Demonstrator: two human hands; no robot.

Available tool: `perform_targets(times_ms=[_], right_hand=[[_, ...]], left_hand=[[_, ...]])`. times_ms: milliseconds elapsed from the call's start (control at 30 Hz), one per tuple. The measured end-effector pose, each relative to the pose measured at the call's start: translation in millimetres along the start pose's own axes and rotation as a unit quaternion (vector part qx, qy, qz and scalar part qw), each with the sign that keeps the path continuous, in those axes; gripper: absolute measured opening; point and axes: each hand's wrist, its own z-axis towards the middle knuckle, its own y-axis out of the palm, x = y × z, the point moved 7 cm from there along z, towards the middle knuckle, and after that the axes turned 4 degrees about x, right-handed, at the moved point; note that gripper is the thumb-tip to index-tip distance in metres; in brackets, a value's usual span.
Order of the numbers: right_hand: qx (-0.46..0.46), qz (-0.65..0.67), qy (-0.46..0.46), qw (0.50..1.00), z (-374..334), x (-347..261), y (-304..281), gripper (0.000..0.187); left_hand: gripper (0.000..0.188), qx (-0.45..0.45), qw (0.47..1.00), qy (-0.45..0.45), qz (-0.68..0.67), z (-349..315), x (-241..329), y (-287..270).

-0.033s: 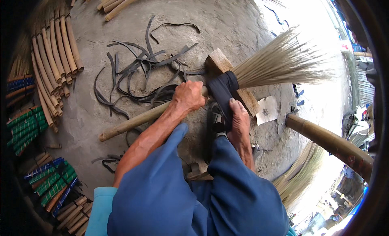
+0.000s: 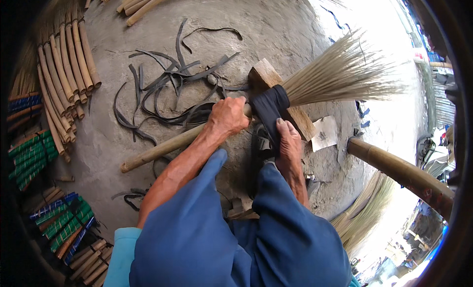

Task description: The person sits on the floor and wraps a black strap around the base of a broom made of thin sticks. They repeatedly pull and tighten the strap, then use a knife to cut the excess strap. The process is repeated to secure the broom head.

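Left hand [image 2: 227,117] closes its grip around the bamboo handle [image 2: 162,148] of a broom lying across a wooden block [image 2: 266,75] at mid-scene. Right hand [image 2: 289,141] pinches the black strip [image 2: 268,107] wound at the bristles [image 2: 340,72]. Loose black strips [image 2: 162,85] lie far left on the floor.

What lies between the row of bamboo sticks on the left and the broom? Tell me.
In the head view, a tangle of black rubber strips lies on the grey ground between the bamboo sticks and the broom.
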Motion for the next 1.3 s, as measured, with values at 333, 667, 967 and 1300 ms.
perform_targets(times_ms=[333,667,967,1300], right_hand=[[-0.026,-0.195,-0.164,0.967,67.7,-7.5,22.6,0.045],[-0.003,-0.282,-0.337,0.898,39.9,-45.4,9.7,0.032],[-0.092,-0.101,-0.102,0.985,38.4,7.1,18.6,0.027],[-0.020,-0.108,-0.151,0.982,50.2,-9.4,1.3,0.027]], left_hand=[[0.068,0.064,0.998,0.011,-0.025,3.1,21.5,-18.0],[0.082,0.054,0.998,-0.025,-0.029,0.4,24.0,-12.1],[0.046,0.217,0.950,0.201,-0.100,-22.0,44.3,-37.4],[0.028,0.219,0.941,0.239,-0.092,-26.2,45.2,-41.0]])
